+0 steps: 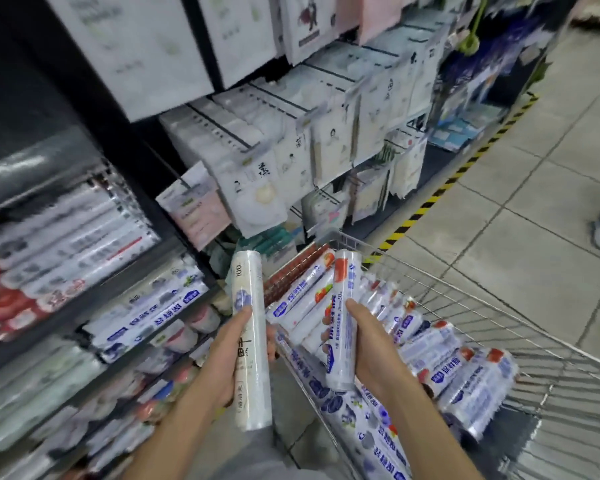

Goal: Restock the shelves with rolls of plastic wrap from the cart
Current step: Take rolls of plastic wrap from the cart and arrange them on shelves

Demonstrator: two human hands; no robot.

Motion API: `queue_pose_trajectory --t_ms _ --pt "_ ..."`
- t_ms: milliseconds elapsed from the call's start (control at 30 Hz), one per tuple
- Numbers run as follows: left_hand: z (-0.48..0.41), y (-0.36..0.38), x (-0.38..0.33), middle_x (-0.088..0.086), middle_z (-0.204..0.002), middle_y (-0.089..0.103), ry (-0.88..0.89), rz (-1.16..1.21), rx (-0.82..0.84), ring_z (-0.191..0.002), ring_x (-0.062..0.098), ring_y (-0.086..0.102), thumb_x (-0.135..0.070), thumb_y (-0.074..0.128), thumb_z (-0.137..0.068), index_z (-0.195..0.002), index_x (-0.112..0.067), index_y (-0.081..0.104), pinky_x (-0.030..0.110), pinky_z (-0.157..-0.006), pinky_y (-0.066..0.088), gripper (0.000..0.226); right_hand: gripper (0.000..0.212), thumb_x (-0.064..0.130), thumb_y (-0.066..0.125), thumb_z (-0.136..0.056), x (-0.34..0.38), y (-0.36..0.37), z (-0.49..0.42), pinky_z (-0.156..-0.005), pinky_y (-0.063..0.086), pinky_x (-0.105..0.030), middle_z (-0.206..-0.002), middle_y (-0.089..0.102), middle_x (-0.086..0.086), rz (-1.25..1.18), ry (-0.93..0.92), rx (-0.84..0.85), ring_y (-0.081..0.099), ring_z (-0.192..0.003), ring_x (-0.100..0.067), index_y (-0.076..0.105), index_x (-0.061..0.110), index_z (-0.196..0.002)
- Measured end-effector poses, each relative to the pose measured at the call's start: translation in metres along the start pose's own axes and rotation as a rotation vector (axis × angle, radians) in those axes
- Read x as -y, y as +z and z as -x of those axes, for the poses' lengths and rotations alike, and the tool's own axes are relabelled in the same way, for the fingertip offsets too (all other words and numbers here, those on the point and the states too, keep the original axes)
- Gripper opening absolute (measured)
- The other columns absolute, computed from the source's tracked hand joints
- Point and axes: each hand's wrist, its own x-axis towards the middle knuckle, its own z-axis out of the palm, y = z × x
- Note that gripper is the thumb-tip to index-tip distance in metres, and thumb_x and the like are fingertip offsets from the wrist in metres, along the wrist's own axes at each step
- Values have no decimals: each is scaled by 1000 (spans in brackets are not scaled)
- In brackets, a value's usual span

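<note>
Taking the wire cart [499, 327] as the landmark, both hands are raised at its near-left corner, each closed around one roll of plastic wrap held roughly upright. The left hand [224, 355] hangs just outside the cart's left rim, between the cart and the shelves [94, 306], its thumb and fingers wrapped round the middle of a long pale roll [251, 337] printed with a blue flower pattern; that roll's top end tilts slightly away from the person. The right hand [367, 344] is over the cart's left side, gripping a shorter white roll [341, 320] with blue lettering and a red strawberry picture near its top, the thumb lying across the front of it. Inside the cart, below and to the right of that hand, many more rolls [461, 372] of the same blue-and-white kind lie heaped on their sides. Left of the cart, the shelves hold rows of rolls lying lengthwise, though motion blur smears their labels. Beyond the cart's far end, a yellow-and-black striped line [464, 168] runs along the tiled floor [551, 202].
</note>
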Motion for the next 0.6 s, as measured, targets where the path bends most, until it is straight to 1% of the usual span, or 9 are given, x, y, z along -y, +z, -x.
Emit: queue_pose_trajectory --t_ms 67,167,200,300,367,433,500,567,600 --pt "15 -10 -6 18 -87 65 61 26 -44 -60 26 61 -56 71 -86 -107 -3 64 34 -57 55 58 37 39 49 -104 0 20 -3 -76 60 -42 -115 69 -21 39 0 75 69 -93 -29 61 15 -130" --pt "42 -28 -16 16 -80 63 125 57 -108 -57 25 60 -53 64 -89 -107 -2 59 32 -52 54 54 36 42 51 -103 -4 54 -5 -96 55 -54 -120 70 -13 90 23 169 68 -104 -30 59 24 -133" --pt "51 -36 -18 16 -80 63 143 73 -134 -57 25 59 -52 62 -88 -107 -2 60 32 -52 54 53 37 43 53 -102 -7 66 -7 -95 55 -55 -119 70 -12 104 42 204 68 -105 -31 59 24 -133" --pt "80 -67 -24 15 -78 63 202 120 -218 -56 25 59 -54 69 -84 -101 -4 64 32 -52 52 53 51 46 62 -94 -20 112 -7 -75 56 -44 -105 66 -16 142 105 266 65 -89 -30 60 13 -132" --pt "102 -91 -25 13 -75 62 238 147 -274 -56 24 58 -55 71 -83 -94 -7 67 32 -53 51 48 58 49 67 -85 -31 145 -3 -71 55 -40 -99 63 -16 173 134 322 62 -83 -29 62 9 -127" --pt "125 -117 -26 13 -76 63 271 190 -327 -58 24 59 -54 69 -84 -95 -9 67 33 -54 52 46 58 49 67 -83 -45 180 6 -72 55 -41 -95 66 -15 218 152 401 63 -82 -29 62 10 -125" --pt "150 -142 -25 14 -79 66 307 226 -359 -61 26 61 -54 67 -87 -103 -7 64 34 -57 54 50 48 45 63 -90 -61 212 18 -75 56 -42 -93 69 -14 253 161 472 65 -83 -29 63 12 -125" --pt "175 -169 -24 15 -79 66 351 264 -385 -61 28 60 -53 65 -90 -108 -5 60 36 -57 55 52 53 49 67 -88 -77 242 32 -84 56 -47 -102 70 -15 284 181 524 66 -91 -33 64 15 -128" --pt "187 -182 -23 16 -80 66 371 288 -403 -61 28 60 -53 66 -89 -111 -4 59 38 -58 56 54 58 52 71 -84 -86 256 39 -93 55 -51 -109 69 -17 300 196 544 66 -99 -35 65 16 -129"
